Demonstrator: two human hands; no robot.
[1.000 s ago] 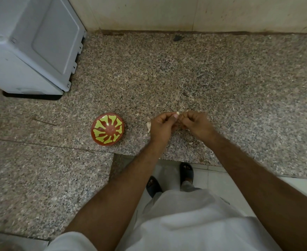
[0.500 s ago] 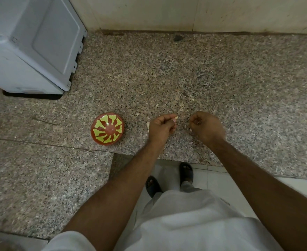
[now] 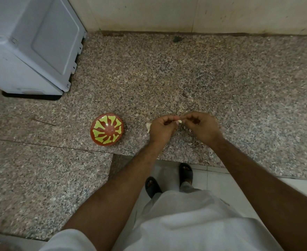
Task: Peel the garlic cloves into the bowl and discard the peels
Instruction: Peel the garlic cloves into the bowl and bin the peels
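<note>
A small pale garlic clove (image 3: 179,121) is pinched between the fingertips of my left hand (image 3: 162,128) and my right hand (image 3: 201,126), just above the granite counter (image 3: 167,78). Both hands have curled fingers and meet at the clove. The red bowl with a yellow-green pattern (image 3: 107,129) stands on the counter to the left of my left hand, a short gap away. Another pale garlic piece (image 3: 148,126) lies on the counter, partly hidden behind my left hand. Small peel bits (image 3: 190,130) lie under my right hand.
A white appliance (image 3: 31,46) stands at the back left of the counter. The wall (image 3: 185,13) runs along the back. The counter's front edge (image 3: 185,161) is just below my wrists, with the tiled floor and my sandalled feet (image 3: 185,173) beneath.
My right hand had drawn away to the right half a second ago; it has come back and now meets my left hand at the clove again.
</note>
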